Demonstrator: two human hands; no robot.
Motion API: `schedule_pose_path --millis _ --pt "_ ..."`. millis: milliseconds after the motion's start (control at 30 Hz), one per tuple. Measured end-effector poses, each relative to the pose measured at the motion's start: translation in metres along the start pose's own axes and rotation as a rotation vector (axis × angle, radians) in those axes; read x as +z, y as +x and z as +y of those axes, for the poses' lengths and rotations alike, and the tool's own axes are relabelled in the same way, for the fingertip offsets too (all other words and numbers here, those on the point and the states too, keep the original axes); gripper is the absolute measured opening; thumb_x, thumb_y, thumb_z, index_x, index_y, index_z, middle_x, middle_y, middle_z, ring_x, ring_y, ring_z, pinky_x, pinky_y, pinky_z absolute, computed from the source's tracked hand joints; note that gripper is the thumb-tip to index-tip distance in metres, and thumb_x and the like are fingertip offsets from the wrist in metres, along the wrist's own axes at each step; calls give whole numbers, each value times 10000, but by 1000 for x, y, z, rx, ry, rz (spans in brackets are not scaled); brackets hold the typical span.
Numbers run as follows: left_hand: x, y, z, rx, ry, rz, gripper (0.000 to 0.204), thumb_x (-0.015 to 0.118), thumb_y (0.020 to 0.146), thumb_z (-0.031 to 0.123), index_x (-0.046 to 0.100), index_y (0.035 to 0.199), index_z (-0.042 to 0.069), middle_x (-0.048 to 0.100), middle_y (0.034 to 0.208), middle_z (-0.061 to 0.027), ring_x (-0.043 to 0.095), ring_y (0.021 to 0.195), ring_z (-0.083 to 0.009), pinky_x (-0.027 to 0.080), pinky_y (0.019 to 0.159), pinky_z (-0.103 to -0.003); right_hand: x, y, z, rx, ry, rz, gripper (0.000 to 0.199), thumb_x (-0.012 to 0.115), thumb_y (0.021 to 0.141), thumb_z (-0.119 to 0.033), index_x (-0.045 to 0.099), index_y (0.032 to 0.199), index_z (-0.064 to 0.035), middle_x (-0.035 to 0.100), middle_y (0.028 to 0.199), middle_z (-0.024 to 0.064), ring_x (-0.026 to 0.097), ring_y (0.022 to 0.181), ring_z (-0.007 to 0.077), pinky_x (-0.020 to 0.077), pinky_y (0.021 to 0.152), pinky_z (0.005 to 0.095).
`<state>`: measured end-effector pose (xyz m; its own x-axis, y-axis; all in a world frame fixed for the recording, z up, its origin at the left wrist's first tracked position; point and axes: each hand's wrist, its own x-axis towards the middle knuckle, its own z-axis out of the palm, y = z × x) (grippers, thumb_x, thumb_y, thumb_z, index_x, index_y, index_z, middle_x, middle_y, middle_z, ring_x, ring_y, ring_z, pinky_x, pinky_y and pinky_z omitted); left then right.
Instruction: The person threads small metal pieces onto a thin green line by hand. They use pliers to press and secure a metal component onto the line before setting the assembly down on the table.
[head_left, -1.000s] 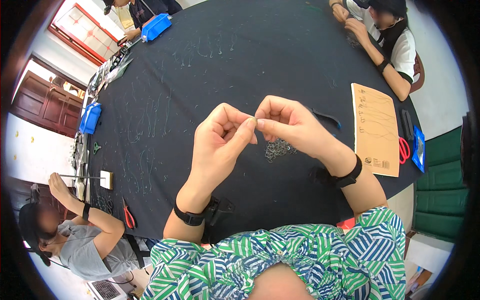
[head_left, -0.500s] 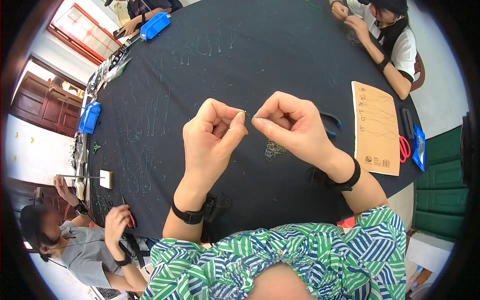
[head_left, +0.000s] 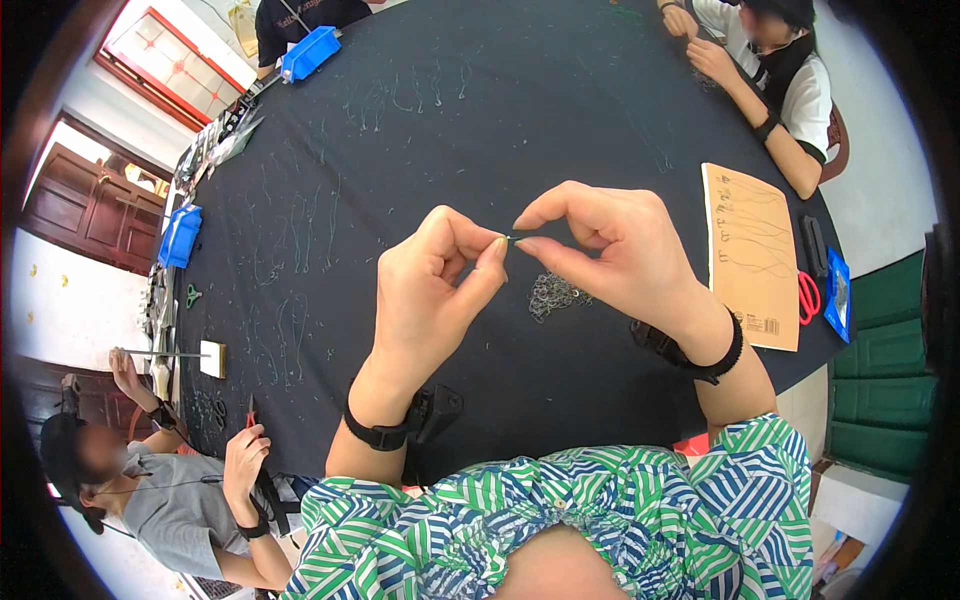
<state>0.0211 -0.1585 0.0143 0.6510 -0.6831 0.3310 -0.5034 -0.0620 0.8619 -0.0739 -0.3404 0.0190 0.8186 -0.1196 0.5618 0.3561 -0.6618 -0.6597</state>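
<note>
In the middle of the view my left hand (head_left: 432,295) pinches the tip of a thin greenish thread (head_left: 511,239) between thumb and forefinger. Only a short bit of it shows, so its far end cannot be made out. My right hand (head_left: 625,250) is held close beside it, thumb and forefinger parted around a small gap near the thread; the other fingers are curled. Below my right fingers a small heap of silver chain (head_left: 556,297) lies on the dark cloth.
A black-covered table (head_left: 480,400) carries rows of fine threads (head_left: 300,235) on the left. At right lie a tan card (head_left: 750,290) with threads, red-handled scissors (head_left: 808,298) and a blue packet (head_left: 838,295). Blue bins (head_left: 180,236) stand at the left edge. Other people sit around the table.
My right thumb and forefinger have parted from a pinch, and that hand has covered the pliers. My left hand has shifted slightly right. The person at lower left has lowered a hand.
</note>
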Motion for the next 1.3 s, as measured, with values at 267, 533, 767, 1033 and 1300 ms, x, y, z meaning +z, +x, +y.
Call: schedule_pose_path --millis 267,533,767,1033,1300 --pt "1 -1 -1 -8 -56 4 83 679 917 23 606 884 2 682 717 -30 570 613 -4 400 525 -162 6 -1 9 -168 -59 63 151 776 778 -44 748 920 -90 469 520 -8 427 454 88 303 446 268" --pt "-6 1 2 44 97 -58 51 678 919 19 630 906 9 685 743 -17 533 612 22 365 525 -136 6 -1 8 -180 -70 46 138 766 780 -29 742 906 -81 457 522 -6 429 458 91 312 451 267" --pt "-4 3 -6 212 233 8 84 680 888 -15 610 853 16 653 699 5 528 596 8 362 516 -153 2 -1 1 -57 -6 -3 169 776 789 -60 703 941 -62 359 522 -29 336 452 71 248 455 261" --pt "-3 3 -1 170 179 61 155 726 811 -27 580 804 23 615 679 -13 529 575 -63 413 504 -223 -4 -1 -2 -49 -75 -45 147 761 797 -127 644 876 -86 541 590 44 518 477 172 377 468 307" --pt "-2 4 -1 229 248 57 176 740 781 -26 572 790 25 617 679 -22 545 577 -93 431 510 -242 -2 -3 -3 -153 -165 -34 135 749 792 -107 644 875 -87 651 705 77 649 614 265 481 536 350"
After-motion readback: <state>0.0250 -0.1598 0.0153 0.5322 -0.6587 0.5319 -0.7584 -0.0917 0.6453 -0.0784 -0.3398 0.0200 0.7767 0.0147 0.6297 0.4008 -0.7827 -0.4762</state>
